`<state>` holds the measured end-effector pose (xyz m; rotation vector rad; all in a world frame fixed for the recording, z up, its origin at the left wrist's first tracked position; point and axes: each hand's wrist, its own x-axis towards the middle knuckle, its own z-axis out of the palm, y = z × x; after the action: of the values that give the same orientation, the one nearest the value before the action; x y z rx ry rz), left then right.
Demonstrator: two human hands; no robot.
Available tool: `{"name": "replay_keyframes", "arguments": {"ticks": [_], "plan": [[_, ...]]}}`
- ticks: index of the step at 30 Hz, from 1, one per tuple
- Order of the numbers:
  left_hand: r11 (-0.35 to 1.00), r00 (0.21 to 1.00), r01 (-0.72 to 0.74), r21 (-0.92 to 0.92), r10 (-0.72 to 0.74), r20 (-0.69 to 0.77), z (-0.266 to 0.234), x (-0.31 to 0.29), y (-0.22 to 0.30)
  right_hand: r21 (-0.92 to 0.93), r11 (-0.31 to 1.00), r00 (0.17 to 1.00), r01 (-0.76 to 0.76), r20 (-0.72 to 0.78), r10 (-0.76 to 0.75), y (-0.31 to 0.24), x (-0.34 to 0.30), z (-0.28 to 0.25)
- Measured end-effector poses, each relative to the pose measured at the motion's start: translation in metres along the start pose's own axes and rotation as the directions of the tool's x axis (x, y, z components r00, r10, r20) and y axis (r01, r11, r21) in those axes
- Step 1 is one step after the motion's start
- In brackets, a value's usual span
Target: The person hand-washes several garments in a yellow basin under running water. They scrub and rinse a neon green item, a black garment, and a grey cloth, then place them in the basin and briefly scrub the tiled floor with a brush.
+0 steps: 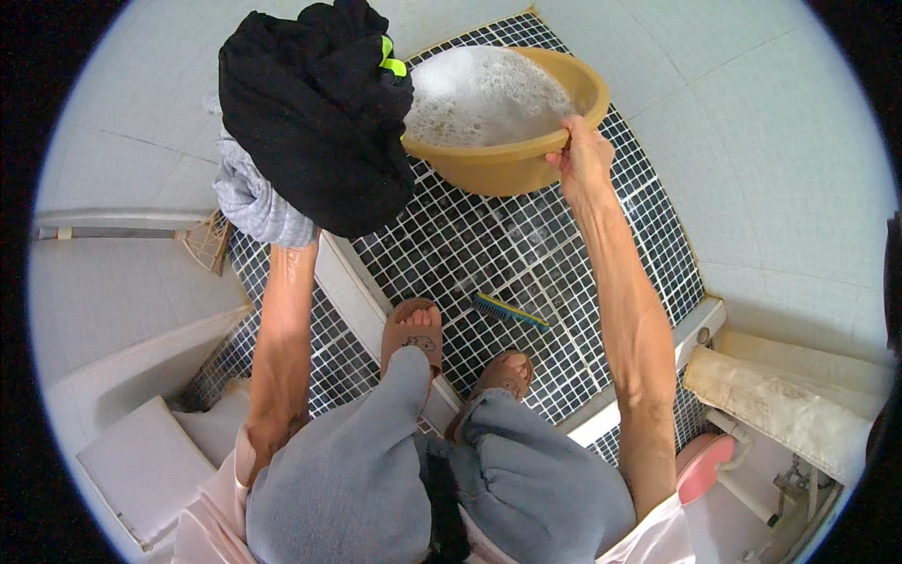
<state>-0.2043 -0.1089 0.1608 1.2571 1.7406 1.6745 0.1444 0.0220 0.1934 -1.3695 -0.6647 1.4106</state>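
- Pale pink sleeves (pixel 216 512) leave the forearms bare.
- The grey-blue trousers (pixel 338 461) are loose.
- Brown open-toed slippers (pixel 413 340) bear dark line drawings.
- The right hand (pixel 587 164) is bare.

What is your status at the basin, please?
Right hand: grip on tan basin rim, suds inside. Left hand: grip hidden by black cloth and gray cloth. Nearby: brush on tiles, near sandals.

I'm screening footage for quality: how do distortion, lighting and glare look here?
In the head view, the tiled floor shows pale glare and a bowed right edge from fisheye distortion; lighting is bright; foam in the basin nearly whites out; folds in the black garment show faintly.
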Motion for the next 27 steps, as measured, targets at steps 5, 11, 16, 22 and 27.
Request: {"name": "replay_keyframes", "arguments": {"ticks": [5,11,16,22,27], "plan": [[0.992,0.998,-0.062,0.113,0.062,0.001,-0.004,-0.001,0.0,-0.026,0.999,0.999,-0.035,-0.022,0.035,-0.017,0.005,0.01],[0.969,0.992,-0.125,0.215,0.125,0.015,-0.009,0.0,-0.002,0.063,0.996,0.99,-0.064,-0.122,0.071,-0.017,0.02,-0.003],[0.943,0.985,-0.168,0.288,0.172,0.014,-0.013,-0.002,-0.002,-0.016,1.0,0.994,-0.004,-0.105,0.002,-0.03,0.03,-0.031],[0.918,0.978,-0.202,0.341,0.209,0.016,-0.015,-0.004,-0.001,-0.173,0.985,0.996,0.025,-0.079,-0.039,-0.07,0.044,-0.044],[0.901,0.973,-0.222,0.373,0.229,0.028,-0.016,-0.005,-0.003,-0.614,0.77,0.975,0.175,0.001,-0.221,-0.097,0.056,-0.071]]}}
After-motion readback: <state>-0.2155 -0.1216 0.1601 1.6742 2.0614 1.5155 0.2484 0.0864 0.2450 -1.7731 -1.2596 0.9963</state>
